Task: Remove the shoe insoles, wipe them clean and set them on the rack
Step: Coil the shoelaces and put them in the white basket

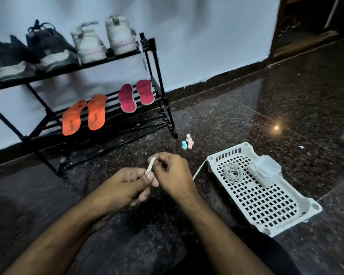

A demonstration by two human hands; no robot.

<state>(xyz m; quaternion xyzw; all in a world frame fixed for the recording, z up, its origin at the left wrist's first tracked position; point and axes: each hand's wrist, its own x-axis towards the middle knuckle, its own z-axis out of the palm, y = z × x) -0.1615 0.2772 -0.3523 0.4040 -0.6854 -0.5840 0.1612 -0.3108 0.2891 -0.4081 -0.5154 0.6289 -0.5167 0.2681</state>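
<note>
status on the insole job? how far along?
Done, by the look of it: two orange insoles and two pink insoles lie on the rack lower shelf, shoes on top. In hand: left hand and right hand pinch a white lace. Whether any insoles remain cannot be told.

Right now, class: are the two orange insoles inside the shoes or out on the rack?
Out. Both orange insoles lie side by side on the rack's lower shelf, left of the pink pair; the shoes stand above.
</note>
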